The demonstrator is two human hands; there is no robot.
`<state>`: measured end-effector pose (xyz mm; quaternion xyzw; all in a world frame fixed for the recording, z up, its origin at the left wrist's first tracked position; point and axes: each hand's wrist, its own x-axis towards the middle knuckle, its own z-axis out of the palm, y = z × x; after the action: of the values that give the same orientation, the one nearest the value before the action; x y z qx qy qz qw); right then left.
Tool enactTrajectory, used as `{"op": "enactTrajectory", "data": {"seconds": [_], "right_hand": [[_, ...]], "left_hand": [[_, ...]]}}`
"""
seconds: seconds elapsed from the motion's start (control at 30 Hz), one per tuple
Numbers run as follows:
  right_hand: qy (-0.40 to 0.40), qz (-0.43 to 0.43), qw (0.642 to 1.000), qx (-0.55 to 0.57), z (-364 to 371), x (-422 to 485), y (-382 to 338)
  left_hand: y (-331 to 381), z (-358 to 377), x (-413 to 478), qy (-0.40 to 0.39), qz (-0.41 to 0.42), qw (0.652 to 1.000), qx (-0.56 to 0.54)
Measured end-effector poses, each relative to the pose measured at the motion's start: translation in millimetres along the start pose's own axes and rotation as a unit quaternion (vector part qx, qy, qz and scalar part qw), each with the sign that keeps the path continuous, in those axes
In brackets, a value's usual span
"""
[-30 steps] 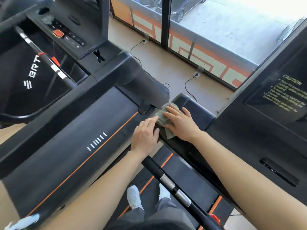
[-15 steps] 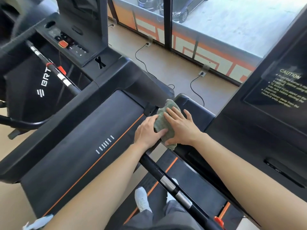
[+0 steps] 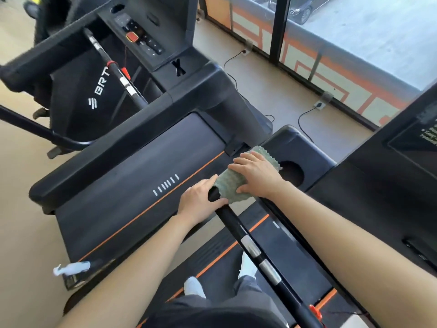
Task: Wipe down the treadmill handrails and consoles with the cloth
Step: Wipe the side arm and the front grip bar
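A green cloth (image 3: pixel 230 183) lies draped over the upper end of the black handrail (image 3: pixel 236 230), which has silver sensor pads lower down. My right hand (image 3: pixel 257 176) presses flat on the cloth with spread fingers, its thumb at the cloth's lower edge. Just below the cloth, my left hand (image 3: pixel 201 200) grips the handrail, its fingertips touching the cloth's left edge. The console housing (image 3: pixel 314 157) with a round cup holder (image 3: pixel 292 172) sits right behind the cloth. A dark console panel (image 3: pixel 390 197) fills the right side.
A neighbouring treadmill's belt (image 3: pixel 142 181) lies to the left, its console (image 3: pixel 139 36) with a red button beyond. A white spray bottle (image 3: pixel 73 268) rests at that belt's near corner. Power cables (image 3: pixel 305 117) cross the floor by the windows. My feet stand on the belt below.
The cloth and my right hand slid a little down the rail, uncovering the cup holder. My left hand stayed just below the cloth on the rail. The view shifted.
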<state>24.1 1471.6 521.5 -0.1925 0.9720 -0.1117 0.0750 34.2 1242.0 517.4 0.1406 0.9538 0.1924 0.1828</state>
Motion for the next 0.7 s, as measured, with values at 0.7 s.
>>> {"op": "enactTrajectory", "data": {"seconds": [0.7], "right_hand": [[0.021, -0.057, 0.997, 0.046, 80, 11, -224]], "left_hand": [[-175, 2, -176, 0.209, -0.046, 0.977, -0.012]]}}
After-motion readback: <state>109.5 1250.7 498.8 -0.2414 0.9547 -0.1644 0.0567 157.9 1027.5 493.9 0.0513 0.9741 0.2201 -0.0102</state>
